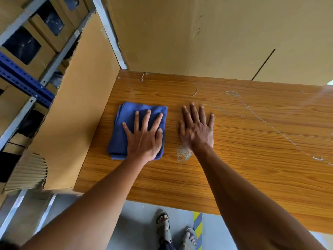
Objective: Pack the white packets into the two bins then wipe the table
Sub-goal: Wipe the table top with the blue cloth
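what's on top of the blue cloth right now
The left hand presses flat on the blue cloth, fingers spread. The table beneath the cloth is covered, so unseen.

cloth (126,127) on table (252,159), left
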Demonstrator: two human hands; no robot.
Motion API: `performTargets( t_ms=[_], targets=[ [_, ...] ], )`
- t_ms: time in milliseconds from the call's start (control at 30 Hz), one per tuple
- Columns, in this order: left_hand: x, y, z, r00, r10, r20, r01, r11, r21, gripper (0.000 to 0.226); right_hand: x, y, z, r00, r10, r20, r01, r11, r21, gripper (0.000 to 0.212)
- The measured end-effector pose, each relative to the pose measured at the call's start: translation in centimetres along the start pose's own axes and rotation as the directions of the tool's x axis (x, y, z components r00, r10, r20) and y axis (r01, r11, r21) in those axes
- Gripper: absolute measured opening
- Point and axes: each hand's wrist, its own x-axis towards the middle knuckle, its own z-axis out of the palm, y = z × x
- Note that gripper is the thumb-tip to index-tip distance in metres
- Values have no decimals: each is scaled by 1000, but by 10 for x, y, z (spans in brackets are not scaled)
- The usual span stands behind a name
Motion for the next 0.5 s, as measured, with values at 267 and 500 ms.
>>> performTargets(
  t_ms=[267,500],
  targets=[
    [21,-3,-6,999,-31,-19,31,999,-23,62,7,-4,-4,999,35,16,-35,999,-9,72],
    [133,-10,-25,993,-121,9,121,991,-52,60,27,-8,0,998,55,-17,-55,998,-9,74]
  ],
)
